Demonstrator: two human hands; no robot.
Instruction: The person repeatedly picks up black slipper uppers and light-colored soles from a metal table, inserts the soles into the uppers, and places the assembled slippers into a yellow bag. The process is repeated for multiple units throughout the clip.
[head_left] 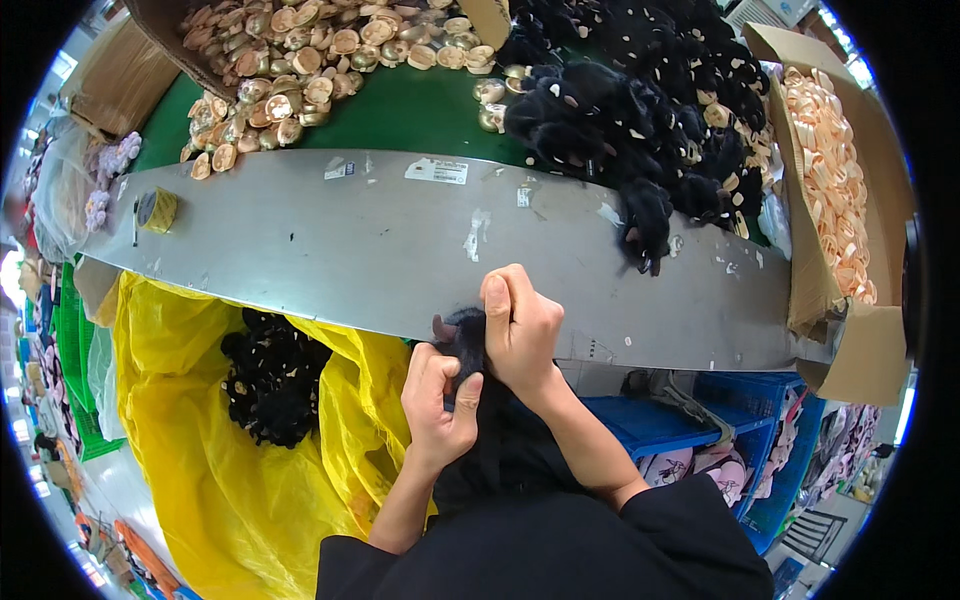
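A small black plush piece (pixel 466 338) with a pinkish-brown ear is gripped between my two hands at the near edge of the metal table. My left hand (pixel 440 405) is closed on its lower part, the thumb pressed against the fabric. Just up and to the right, my right hand (pixel 524 328) makes a fist around its other side. The fingers cover much of the plush. On the table beyond lies another black plush piece (pixel 645 220), at the edge of a large heap of black plush pieces (pixel 600 115) with pale bits among them.
Gold-and-beige half shells (pixel 290 75) lie piled at the far left on a green surface (pixel 410 115). A carton (pixel 805 240) of peach plastic parts stands right. A yellow bag (pixel 180 400) holding black plush is at left, blue crates (pixel 640 425) lower right, a tape roll (pixel 158 210) on the table (pixel 330 240).
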